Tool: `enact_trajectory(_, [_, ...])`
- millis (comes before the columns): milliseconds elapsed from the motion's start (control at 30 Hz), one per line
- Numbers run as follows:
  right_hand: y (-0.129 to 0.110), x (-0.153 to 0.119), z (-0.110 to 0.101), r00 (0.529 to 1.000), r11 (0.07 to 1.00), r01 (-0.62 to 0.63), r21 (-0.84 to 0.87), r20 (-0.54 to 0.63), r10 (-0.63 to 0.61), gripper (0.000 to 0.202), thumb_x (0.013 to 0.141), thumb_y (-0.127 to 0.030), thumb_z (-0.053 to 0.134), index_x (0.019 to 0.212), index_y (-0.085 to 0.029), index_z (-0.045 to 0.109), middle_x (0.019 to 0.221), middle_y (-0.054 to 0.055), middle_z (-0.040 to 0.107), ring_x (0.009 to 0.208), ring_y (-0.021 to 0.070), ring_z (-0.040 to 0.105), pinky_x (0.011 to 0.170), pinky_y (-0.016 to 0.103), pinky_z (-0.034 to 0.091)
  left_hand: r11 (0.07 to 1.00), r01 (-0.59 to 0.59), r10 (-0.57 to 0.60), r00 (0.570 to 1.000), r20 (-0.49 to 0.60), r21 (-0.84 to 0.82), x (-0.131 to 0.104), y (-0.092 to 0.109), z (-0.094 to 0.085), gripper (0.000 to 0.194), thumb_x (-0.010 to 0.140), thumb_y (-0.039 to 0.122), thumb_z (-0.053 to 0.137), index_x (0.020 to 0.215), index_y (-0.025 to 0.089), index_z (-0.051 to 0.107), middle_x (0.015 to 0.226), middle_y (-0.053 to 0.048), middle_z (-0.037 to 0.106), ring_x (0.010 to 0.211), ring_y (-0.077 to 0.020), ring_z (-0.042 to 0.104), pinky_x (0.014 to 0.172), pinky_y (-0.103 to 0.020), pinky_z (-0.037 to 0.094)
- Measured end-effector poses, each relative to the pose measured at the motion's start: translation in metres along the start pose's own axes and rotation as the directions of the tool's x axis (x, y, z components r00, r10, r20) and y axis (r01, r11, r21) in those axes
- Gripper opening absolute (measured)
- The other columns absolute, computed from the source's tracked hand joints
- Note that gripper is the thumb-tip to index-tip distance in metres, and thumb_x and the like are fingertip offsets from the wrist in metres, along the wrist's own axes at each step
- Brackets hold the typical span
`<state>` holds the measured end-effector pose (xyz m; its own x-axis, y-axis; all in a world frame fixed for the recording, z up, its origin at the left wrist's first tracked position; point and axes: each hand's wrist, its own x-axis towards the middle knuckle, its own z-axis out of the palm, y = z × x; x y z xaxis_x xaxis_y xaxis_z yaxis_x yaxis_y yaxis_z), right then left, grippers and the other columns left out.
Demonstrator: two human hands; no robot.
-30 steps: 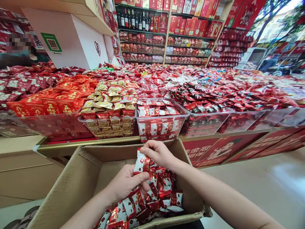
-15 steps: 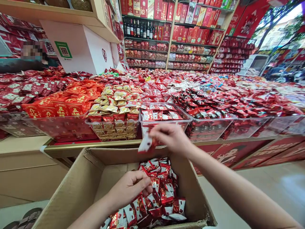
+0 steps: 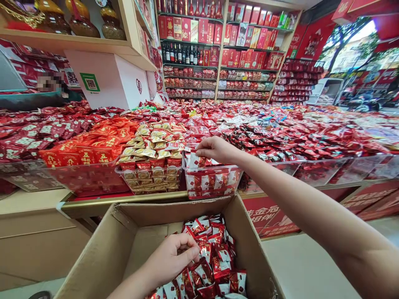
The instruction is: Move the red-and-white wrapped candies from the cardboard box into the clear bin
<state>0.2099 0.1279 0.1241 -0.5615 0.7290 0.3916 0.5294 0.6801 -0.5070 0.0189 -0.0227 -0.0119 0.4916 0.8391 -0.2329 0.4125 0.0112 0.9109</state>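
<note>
Left hand: inside the carton, above the loose packets, which lie beneath it and to its right. One carton wall stands to its left, another to its right past the packets. The counter edge runs beyond this hand, outside the carton.

Right hand: over the packet bin. Immediately left of it stands the durian bin; another bin is farther left. More bins line up to its right. Well behind it stands the shelving, with bottles on one shelf.
</note>
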Motion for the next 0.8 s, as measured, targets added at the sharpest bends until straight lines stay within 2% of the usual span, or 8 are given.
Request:
enact_trajectory(167, [0.000,0.004,0.006,0.982,0.999,-0.021,-0.028,0.190,0.026,0.014,0.071,-0.021,0.056,0.077,-0.013,0.065,0.066,0.001,0.062,0.059,0.0093,0.050,0.057,0.022,0.036,1.000,0.022,-0.022,1.000,0.016,0.020,0.001,0.001,0.001,0.019,0.073,0.034,0.051,0.071,0.017,0.060,0.068,0.000,0.065,0.065,-0.0146,0.057,0.064,-0.024,0.043])
enact_trajectory(233, [0.000,0.006,0.007,0.972,0.999,-0.030,-0.036,0.232,0.038,0.014,0.070,-0.022,0.057,0.077,-0.013,0.066,0.067,0.001,0.063,0.060,0.0097,0.051,0.057,0.022,0.036,0.999,0.035,-0.036,0.999,0.023,0.030,0.001,0.002,0.001,0.019,0.073,0.033,0.051,0.072,0.017,0.060,0.068,0.000,0.065,0.065,-0.0149,0.057,0.063,-0.024,0.043])
enact_trajectory(400, [0.000,0.010,0.008,0.963,0.999,-0.034,-0.029,0.266,0.041,0.015,0.069,-0.023,0.059,0.077,-0.015,0.068,0.063,0.000,0.063,0.058,0.0095,0.051,0.056,0.022,0.036,0.995,0.053,-0.055,0.998,0.019,0.088,0.000,0.000,0.004,0.017,0.070,0.031,0.053,0.074,0.018,0.062,0.068,0.001,0.063,0.068,-0.0153,0.054,0.064,-0.023,0.041])
enact_trajectory(667, [0.000,0.009,0.009,0.942,0.996,-0.084,0.014,0.328,0.075,0.019,0.071,-0.024,0.056,0.083,-0.013,0.066,0.073,0.003,0.064,0.065,0.0116,0.053,0.059,0.023,0.039,0.989,0.067,-0.075,0.996,0.057,0.131,0.000,-0.009,0.007,0.016,0.070,0.028,0.051,0.075,0.017,0.061,0.060,0.004,0.054,0.057,-0.0113,0.047,0.055,-0.020,0.037])
enact_trajectory(800, [-0.001,0.005,0.006,0.962,0.997,-0.076,-0.016,0.260,0.077,0.018,0.071,-0.024,0.057,0.082,-0.012,0.065,0.072,0.004,0.064,0.064,0.0116,0.053,0.058,0.023,0.038,0.981,0.088,-0.099,0.993,0.057,0.171,0.002,-0.010,0.006,0.016,0.071,0.028,0.049,0.075,0.017,0.060,0.062,0.004,0.055,0.059,-0.0119,0.048,0.057,-0.021,0.037])
